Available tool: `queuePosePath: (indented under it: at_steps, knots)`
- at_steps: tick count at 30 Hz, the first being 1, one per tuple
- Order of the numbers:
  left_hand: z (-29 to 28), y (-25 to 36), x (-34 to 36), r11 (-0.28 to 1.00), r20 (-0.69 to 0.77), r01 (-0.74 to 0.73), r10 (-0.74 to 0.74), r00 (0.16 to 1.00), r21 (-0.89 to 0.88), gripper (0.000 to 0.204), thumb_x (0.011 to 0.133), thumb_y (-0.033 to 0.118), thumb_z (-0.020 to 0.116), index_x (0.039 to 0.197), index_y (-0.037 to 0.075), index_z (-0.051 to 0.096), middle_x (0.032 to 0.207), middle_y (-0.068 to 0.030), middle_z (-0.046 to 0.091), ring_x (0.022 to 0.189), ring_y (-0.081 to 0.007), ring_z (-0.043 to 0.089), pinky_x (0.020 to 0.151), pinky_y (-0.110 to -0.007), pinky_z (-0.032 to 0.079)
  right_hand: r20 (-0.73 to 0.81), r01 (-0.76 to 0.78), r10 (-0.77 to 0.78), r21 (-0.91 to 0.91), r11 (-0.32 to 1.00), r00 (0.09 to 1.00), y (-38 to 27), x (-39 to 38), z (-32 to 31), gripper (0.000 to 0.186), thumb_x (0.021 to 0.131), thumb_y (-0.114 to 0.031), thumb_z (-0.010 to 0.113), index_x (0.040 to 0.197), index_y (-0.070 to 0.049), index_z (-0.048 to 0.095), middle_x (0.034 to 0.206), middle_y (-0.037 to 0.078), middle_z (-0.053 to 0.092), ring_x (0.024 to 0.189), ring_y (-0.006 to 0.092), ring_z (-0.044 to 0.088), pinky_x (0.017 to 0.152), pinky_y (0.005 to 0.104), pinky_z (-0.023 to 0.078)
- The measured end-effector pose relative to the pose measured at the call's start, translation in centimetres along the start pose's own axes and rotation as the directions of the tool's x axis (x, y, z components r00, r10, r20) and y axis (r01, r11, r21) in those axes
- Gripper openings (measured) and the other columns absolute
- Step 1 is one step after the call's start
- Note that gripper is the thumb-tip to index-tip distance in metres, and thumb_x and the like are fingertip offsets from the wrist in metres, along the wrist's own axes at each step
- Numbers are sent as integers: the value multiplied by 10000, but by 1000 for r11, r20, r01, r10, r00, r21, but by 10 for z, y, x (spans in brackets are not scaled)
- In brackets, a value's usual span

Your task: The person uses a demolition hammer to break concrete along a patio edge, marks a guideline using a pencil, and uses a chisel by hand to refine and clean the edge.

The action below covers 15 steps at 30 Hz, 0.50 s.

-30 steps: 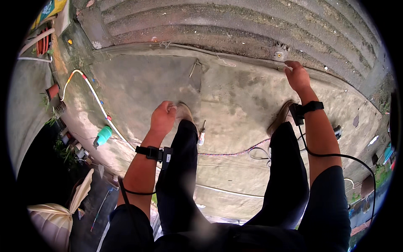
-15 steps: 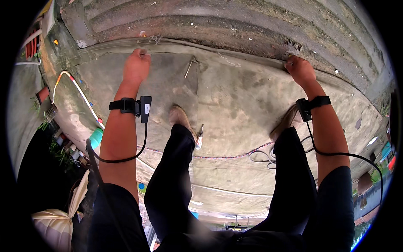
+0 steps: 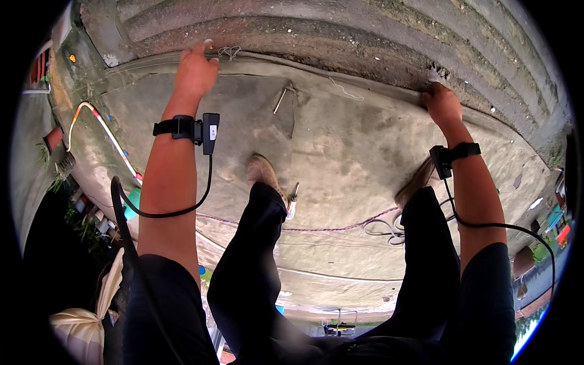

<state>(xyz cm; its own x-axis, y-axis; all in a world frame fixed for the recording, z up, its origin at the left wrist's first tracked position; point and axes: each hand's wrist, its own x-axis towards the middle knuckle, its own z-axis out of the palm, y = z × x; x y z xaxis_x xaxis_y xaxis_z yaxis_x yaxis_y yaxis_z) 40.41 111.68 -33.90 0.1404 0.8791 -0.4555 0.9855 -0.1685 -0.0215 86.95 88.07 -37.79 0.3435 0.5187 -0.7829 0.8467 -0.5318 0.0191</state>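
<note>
My left hand (image 3: 196, 72) reaches over the far edge of the grey-beige ground surface (image 3: 365, 152), thumb and fingers apart, with nothing visible in it. Just past its fingertips is a small orange-and-white thing (image 3: 209, 44). A loose tangle of pale string (image 3: 229, 52) lies to its right. At the far edge on the right, my right hand (image 3: 443, 104) is closed, with its fingertips down at the edge; what they hold, if anything, is hidden. Between the hands lie a hammer (image 3: 281, 100) and a looser piece of white string (image 3: 347, 89).
A tool with a pale handle (image 3: 292, 208) lies beside my left shoe (image 3: 266, 176). A multicoloured rope (image 3: 334, 229) and a coiled grey cord (image 3: 382, 229) cross the ground behind my feet. Ridged, step-like ground (image 3: 292, 27) rises beyond the edge. A striped hose (image 3: 109, 125) curves at left.
My left hand has moved forward past the edge, and its fingers have opened from a closed grip. The right hand stays closed at the edge; the view has shifted slightly.
</note>
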Motion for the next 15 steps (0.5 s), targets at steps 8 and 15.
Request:
queuePosePath:
  at_steps: [8, 15]
  knots:
    - [12, -12, 15, 1000, 89, -12, 10, 996, 24, 507, 884, 247, 570, 1380, 189, 482, 1297, -217, 540, 1181, -378, 546, 989, -443, 461, -14, 32, -33, -42, 999, 999, -16, -14, -1, 397, 891, -372, 520, 1101, -39, 579, 1114, 212, 659, 1047, 384, 633, 878, 466, 512]
    - [17, -22, 23, 998, 77, -26, 21, 997, 62, 396, 869, 219, 570, 1258, 145, 589, 1195, -209, 605, 1081, -380, 599, 913, -460, 496, -53, 75, -84, -159, 984, 995, -7, -10, 11, 298, 922, -276, 446, 1063, -47, 574, 1040, 217, 673, 992, 393, 649, 832, 458, 533]
